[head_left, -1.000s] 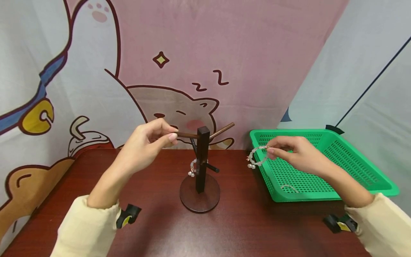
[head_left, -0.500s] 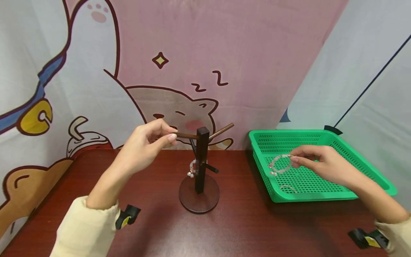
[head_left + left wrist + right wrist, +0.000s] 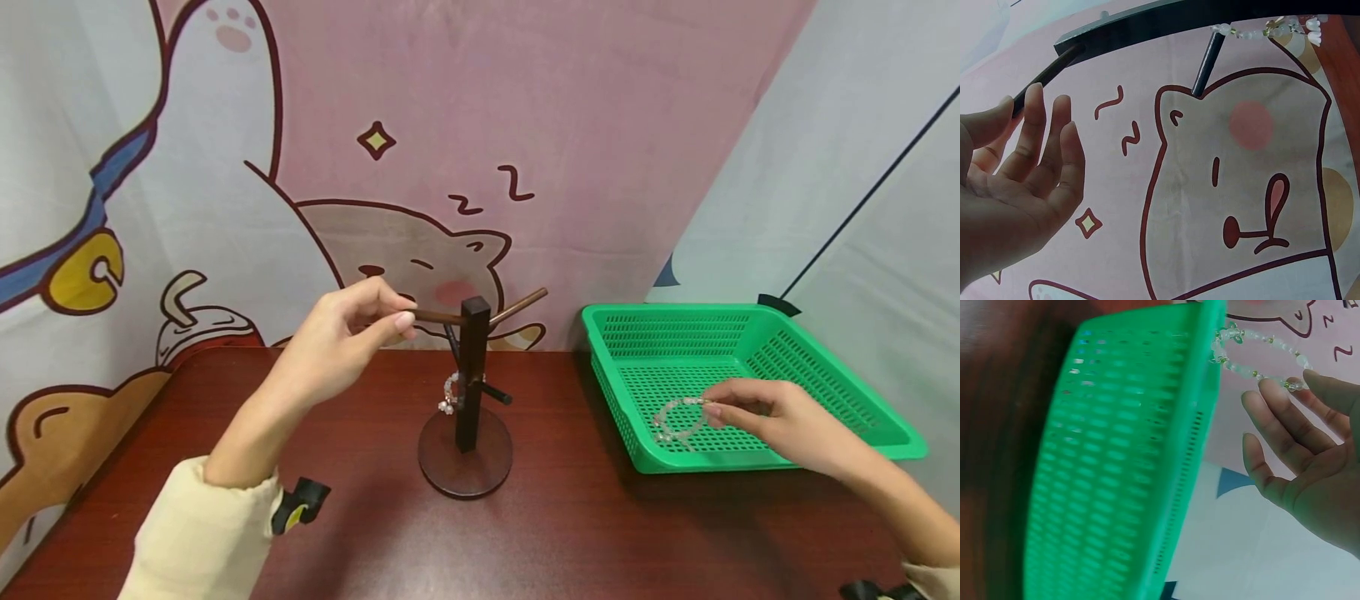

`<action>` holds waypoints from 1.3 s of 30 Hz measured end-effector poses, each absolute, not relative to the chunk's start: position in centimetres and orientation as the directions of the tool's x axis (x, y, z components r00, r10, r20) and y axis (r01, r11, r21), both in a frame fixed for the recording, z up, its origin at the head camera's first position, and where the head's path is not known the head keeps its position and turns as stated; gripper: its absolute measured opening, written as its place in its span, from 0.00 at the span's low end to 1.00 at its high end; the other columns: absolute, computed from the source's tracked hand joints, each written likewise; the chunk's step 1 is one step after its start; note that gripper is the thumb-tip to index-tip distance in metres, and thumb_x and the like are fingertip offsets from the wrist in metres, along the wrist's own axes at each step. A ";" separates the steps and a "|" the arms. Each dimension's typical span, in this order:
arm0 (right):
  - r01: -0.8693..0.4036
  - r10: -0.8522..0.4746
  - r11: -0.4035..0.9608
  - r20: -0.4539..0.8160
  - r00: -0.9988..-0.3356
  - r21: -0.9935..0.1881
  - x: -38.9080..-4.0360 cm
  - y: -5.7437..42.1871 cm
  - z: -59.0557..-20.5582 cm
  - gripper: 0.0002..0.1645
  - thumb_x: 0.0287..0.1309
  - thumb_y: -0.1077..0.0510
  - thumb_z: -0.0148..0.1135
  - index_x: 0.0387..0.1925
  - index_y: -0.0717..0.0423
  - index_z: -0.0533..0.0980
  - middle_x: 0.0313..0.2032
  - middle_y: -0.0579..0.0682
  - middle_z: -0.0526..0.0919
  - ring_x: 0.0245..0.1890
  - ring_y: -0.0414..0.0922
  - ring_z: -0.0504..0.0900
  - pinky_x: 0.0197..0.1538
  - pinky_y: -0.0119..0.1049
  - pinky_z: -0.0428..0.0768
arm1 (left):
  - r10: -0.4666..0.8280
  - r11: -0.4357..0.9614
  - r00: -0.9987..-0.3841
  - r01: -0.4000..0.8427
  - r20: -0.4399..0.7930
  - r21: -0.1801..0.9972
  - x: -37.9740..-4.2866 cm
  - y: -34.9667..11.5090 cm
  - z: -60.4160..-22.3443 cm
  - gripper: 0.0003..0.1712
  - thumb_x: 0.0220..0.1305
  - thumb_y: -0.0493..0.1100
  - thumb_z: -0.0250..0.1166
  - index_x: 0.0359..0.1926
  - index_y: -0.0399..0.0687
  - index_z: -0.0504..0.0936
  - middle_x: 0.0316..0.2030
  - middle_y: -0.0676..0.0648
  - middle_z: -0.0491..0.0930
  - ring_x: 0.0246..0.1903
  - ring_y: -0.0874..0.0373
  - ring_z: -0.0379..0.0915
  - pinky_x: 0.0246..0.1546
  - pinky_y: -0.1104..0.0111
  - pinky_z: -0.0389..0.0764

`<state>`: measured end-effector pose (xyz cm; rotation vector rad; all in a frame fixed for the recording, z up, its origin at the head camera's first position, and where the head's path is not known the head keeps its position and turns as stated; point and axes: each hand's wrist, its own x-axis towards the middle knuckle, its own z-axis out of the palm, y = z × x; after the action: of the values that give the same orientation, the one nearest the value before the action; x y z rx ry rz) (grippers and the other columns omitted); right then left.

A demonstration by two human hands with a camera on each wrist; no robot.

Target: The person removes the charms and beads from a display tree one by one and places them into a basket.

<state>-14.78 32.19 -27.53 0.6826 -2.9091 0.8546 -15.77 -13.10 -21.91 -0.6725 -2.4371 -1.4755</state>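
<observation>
With thumb and fingertips, my left hand point(image 3: 337, 342) pinches the end of an upper peg point(image 3: 438, 317) on a dark wooden bracelet stand point(image 3: 471, 375). A beaded bracelet point(image 3: 451, 392) with pale flower charms hangs on a lower peg, partly behind the post; the left wrist view shows its beads point(image 3: 1254, 32) too. My right hand point(image 3: 780, 421) holds another clear beaded bracelet point(image 3: 1266, 339) between thumb and fingers, over the front left part of the green basket point(image 3: 855, 375). In the head view this bracelet overlaps the basket's floor, where another bracelet is mostly hidden behind it.
The stand's round base point(image 3: 465, 467) rests on a reddish-brown table point(image 3: 360, 517), left of the basket. Other pegs, such as the rear right one point(image 3: 521, 305), stick out from the post. A cartoon-printed cloth point(image 3: 600, 167) hangs behind the table.
My right hand has moved right and down with the bracelet, from beside the basket's left rim to over its inside. The left hand stays on the peg.
</observation>
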 end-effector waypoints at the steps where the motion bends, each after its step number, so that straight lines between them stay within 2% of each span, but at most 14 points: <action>1: -0.412 -0.399 0.752 0.142 -0.906 -0.515 -14.7 32.3 -27.8 0.08 0.61 0.59 0.55 0.41 0.49 0.77 0.30 0.40 0.82 0.32 0.36 0.80 0.33 0.29 0.75 | 0.271 0.393 -0.874 0.484 0.404 0.782 -15.8 -13.1 -21.9 0.02 0.61 0.34 0.59 0.35 0.39 0.77 0.28 0.46 0.81 0.31 0.58 0.79 0.36 0.63 0.76; 12: -0.377 -0.398 0.733 0.093 -0.913 -0.565 -14.2 32.3 -29.4 0.09 0.62 0.58 0.54 0.43 0.51 0.76 0.28 0.42 0.81 0.31 0.39 0.79 0.30 0.30 0.71 | 0.272 0.399 -0.871 0.488 0.408 0.776 -15.8 -13.1 -21.9 0.02 0.61 0.36 0.59 0.34 0.39 0.77 0.28 0.47 0.81 0.31 0.59 0.79 0.36 0.65 0.75; 17: -0.394 -0.413 0.715 0.106 -0.905 -0.578 -14.3 31.8 -28.8 0.09 0.63 0.59 0.54 0.44 0.53 0.76 0.28 0.42 0.81 0.30 0.39 0.79 0.30 0.30 0.72 | 0.272 0.395 -0.873 0.486 0.406 0.780 -15.8 -13.1 -21.9 0.02 0.61 0.35 0.59 0.34 0.39 0.77 0.28 0.46 0.81 0.31 0.59 0.79 0.37 0.65 0.76; 20: -0.407 -0.422 0.717 0.112 -0.900 -0.566 -14.4 31.3 -28.3 0.09 0.62 0.58 0.54 0.44 0.51 0.76 0.29 0.40 0.82 0.31 0.38 0.80 0.33 0.30 0.75 | 0.272 0.391 -0.874 0.483 0.403 0.783 -15.8 -13.1 -21.9 0.02 0.61 0.35 0.59 0.35 0.38 0.77 0.29 0.45 0.81 0.32 0.59 0.79 0.37 0.65 0.76; 25: -0.432 -0.437 0.713 0.131 -0.890 -0.552 -14.8 30.1 -27.3 0.09 0.62 0.58 0.55 0.44 0.49 0.76 0.30 0.39 0.82 0.32 0.38 0.80 0.34 0.31 0.75 | 0.272 0.392 -0.873 0.485 0.405 0.782 -15.8 -13.1 -22.0 0.02 0.61 0.34 0.59 0.35 0.39 0.77 0.28 0.45 0.81 0.31 0.58 0.79 0.36 0.66 0.76; 33: -0.475 -0.486 0.679 0.143 -0.862 -0.560 -15.7 27.4 -26.3 0.10 0.60 0.59 0.58 0.43 0.50 0.77 0.32 0.39 0.82 0.32 0.37 0.80 0.33 0.33 0.76 | 0.276 0.388 -0.875 0.481 0.398 0.787 -15.8 -13.0 -22.0 0.02 0.62 0.35 0.59 0.35 0.39 0.77 0.28 0.46 0.81 0.31 0.58 0.79 0.38 0.60 0.75; 35: -0.475 -0.495 0.671 0.133 -0.858 -0.569 -15.9 26.6 -26.1 0.11 0.60 0.58 0.58 0.44 0.51 0.76 0.33 0.41 0.82 0.32 0.37 0.80 0.34 0.33 0.76 | 0.275 0.387 -0.875 0.479 0.397 0.788 -15.8 -12.9 -22.0 0.02 0.62 0.35 0.59 0.35 0.39 0.77 0.27 0.46 0.81 0.31 0.58 0.79 0.38 0.58 0.75; 39: -0.472 -0.519 0.651 0.105 -0.848 -0.595 -16.4 25.0 -25.6 0.11 0.60 0.57 0.57 0.45 0.52 0.76 0.32 0.43 0.82 0.33 0.39 0.80 0.35 0.35 0.76 | 0.273 0.383 -0.877 0.477 0.396 0.791 -15.8 -13.0 -21.9 0.03 0.62 0.35 0.59 0.35 0.39 0.77 0.27 0.46 0.81 0.31 0.58 0.79 0.38 0.61 0.76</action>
<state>-16.43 24.98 -25.60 0.8787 -2.9215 1.0186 -15.78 -12.96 -21.93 -0.6715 -2.4399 -1.4984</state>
